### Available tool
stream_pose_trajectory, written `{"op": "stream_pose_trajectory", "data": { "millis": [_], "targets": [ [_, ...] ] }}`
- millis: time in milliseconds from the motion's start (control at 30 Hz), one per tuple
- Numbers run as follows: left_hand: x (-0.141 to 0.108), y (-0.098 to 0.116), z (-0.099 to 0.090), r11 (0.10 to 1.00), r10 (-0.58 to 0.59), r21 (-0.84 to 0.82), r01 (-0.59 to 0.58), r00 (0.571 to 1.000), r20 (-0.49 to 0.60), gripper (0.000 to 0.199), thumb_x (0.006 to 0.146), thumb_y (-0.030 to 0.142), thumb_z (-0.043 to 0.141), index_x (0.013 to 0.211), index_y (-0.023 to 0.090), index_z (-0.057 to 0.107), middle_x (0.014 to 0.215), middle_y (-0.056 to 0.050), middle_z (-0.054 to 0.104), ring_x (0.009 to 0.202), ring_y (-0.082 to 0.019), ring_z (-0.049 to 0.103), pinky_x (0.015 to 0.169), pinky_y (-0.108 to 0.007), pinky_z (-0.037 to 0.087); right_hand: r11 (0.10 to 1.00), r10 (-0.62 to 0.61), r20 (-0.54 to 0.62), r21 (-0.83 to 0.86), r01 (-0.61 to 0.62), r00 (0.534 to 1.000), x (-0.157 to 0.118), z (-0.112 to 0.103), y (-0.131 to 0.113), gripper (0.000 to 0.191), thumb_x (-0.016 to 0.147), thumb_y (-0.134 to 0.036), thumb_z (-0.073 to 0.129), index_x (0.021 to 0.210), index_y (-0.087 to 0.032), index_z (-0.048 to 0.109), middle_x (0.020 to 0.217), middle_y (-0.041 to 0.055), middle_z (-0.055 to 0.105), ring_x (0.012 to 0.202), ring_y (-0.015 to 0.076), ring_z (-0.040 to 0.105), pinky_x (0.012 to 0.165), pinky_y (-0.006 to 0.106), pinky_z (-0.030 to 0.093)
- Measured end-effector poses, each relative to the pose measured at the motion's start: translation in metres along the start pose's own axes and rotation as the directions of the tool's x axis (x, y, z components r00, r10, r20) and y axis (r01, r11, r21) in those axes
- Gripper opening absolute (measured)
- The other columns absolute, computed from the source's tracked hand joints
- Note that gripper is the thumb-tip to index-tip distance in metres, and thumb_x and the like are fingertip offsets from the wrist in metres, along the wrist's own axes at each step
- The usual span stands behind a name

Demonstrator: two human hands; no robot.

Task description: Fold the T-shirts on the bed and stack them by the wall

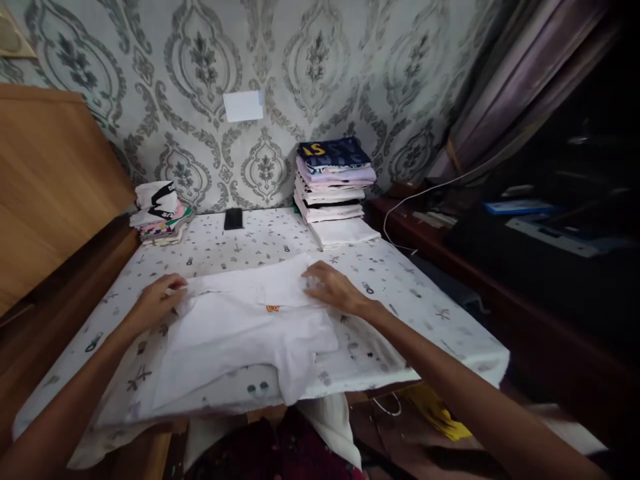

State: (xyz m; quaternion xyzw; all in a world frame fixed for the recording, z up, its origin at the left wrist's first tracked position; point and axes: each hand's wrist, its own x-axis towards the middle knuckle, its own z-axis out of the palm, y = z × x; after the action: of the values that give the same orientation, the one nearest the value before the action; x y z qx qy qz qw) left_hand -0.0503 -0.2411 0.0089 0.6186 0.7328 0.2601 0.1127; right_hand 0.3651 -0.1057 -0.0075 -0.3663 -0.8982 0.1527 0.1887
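At the bottom edge of the frame is dark red patterned clothing, with a bright yellow cloth low at the right. Above them, the worktop, under a white printed cover, bears a thin white cloth garment with a small orange emblem, lying at the centre near the front edge, its near side uneven. The left hand is curled fairly narrow at its far left corner; the right hand is at its far right corner, thumb a little apart from the fingers. Blur hides whether either pinches cloth. The step in hand seems to be handling the garment by its far edge; moving it calls for an even hold at both corners. Farther back, a flat white folded cloth lies just before a tall stack of folded clothes. A black flat rectangular object lies between that and a smaller multicoloured clothes pile at left. No container can be made out.
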Motion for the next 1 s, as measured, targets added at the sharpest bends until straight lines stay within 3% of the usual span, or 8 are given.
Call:
{"op": "stream_pose_trajectory", "data": {
  "millis": [133,333,500,600,667,800,900,1000],
  "targets": [
    [-0.003,0.006,0.009,0.954,0.069,0.280,-0.110,0.986,0.152,0.037,0.081,0.045,0.045,0.104,0.022,0.063,0.112,-0.009,0.067,0.107,-0.029,0.061,0.086,-0.038,0.050,0.970,-0.042,0.223,-0.224,0.093,0.974,-0.004,-0.002,-0.025,0.036,0.089,-0.025,0.061,0.124,-0.020,0.063,0.120,0.0115,0.065,0.112,0.0274,0.059,0.088,0.036,0.049],
    [0.006,0.021,0.012,0.855,0.040,0.504,-0.126,0.983,0.177,0.026,0.085,0.022,0.038,0.094,0.021,0.061,0.110,-0.011,0.065,0.109,-0.027,0.060,0.084,-0.037,0.048,0.937,0.053,0.204,-0.348,0.022,0.978,0.015,0.003,-0.037,0.023,0.093,-0.011,0.048,0.097,-0.017,0.070,0.106,0.0112,0.069,0.095,0.0226,0.065,0.071,0.027,0.046],
    [0.021,0.012,0.002,0.913,0.000,0.404,-0.058,0.990,0.144,0.021,0.083,0.027,0.040,0.087,0.023,0.061,0.099,-0.006,0.068,0.093,-0.024,0.063,0.075,-0.032,0.045,0.956,0.238,-0.073,0.195,-0.220,0.969,0.038,-0.001,-0.018,0.015,0.089,-0.015,0.053,0.096,-0.018,0.066,0.082,0.0022,0.068,0.066,0.0149,0.066,0.065,0.025,0.049],
    [0.046,-0.004,-0.007,0.975,-0.046,0.217,0.036,0.998,0.040,0.024,0.078,0.037,0.044,0.086,0.023,0.061,0.084,-0.002,0.068,0.077,-0.022,0.060,0.069,-0.029,0.044,0.690,0.400,-0.074,0.681,-0.246,0.914,0.070,-0.005,-0.008,0.005,0.086,-0.022,0.059,0.089,-0.019,0.061,0.065,-0.0038,0.060,0.048,0.0124,0.063,0.050,0.023,0.049],
    [0.068,-0.014,-0.011,0.996,-0.077,0.038,0.079,0.995,-0.058,0.027,0.072,0.044,0.048,0.084,0.022,0.061,0.075,-0.001,0.064,0.070,-0.020,0.056,0.065,-0.028,0.043,0.480,0.461,-0.077,0.860,-0.175,0.884,0.098,-0.005,-0.004,0.011,0.082,-0.025,0.067,0.085,-0.019,0.058,0.066,-0.0039,0.059,0.053,0.0142,0.068,0.049,0.022,0.053],
    [0.110,-0.023,-0.011,0.941,-0.202,-0.303,0.148,0.967,-0.155,0.035,0.063,0.049,0.058,0.082,0.020,0.058,0.065,0.002,0.053,0.062,-0.017,0.049,0.055,-0.025,0.039,0.317,0.565,-0.119,0.945,-0.082,0.816,0.160,0.003,0.010,0.022,0.079,-0.021,0.072,0.074,-0.019,0.050,0.063,-0.0042,0.058,0.064,0.0154,0.071,0.059,0.025,0.060],
    [0.135,-0.027,-0.002,0.900,-0.277,-0.390,0.196,0.947,-0.164,0.031,0.062,0.047,0.058,0.078,0.020,0.057,0.064,0.003,0.049,0.060,-0.016,0.047,0.052,-0.024,0.037,0.359,0.611,-0.162,0.929,-0.089,0.775,0.201,0.021,0.028,0.029,0.079,-0.021,0.069,0.068,-0.021,0.042,0.059,-0.0045,0.056,0.063,0.0137,0.069,0.065,0.028,0.061],
    [0.156,-0.036,0.011,0.932,-0.296,-0.271,0.239,0.935,-0.193,0.021,0.066,0.041,0.055,0.073,0.021,0.054,0.062,0.003,0.046,0.061,-0.016,0.047,0.052,-0.024,0.037,0.426,0.604,-0.194,0.899,-0.107,0.773,0.231,0.045,0.047,0.025,0.078,-0.026,0.067,0.067,-0.021,0.044,0.058,-0.0041,0.055,0.064,0.0150,0.066,0.066,0.031,0.059]
  ]
}}
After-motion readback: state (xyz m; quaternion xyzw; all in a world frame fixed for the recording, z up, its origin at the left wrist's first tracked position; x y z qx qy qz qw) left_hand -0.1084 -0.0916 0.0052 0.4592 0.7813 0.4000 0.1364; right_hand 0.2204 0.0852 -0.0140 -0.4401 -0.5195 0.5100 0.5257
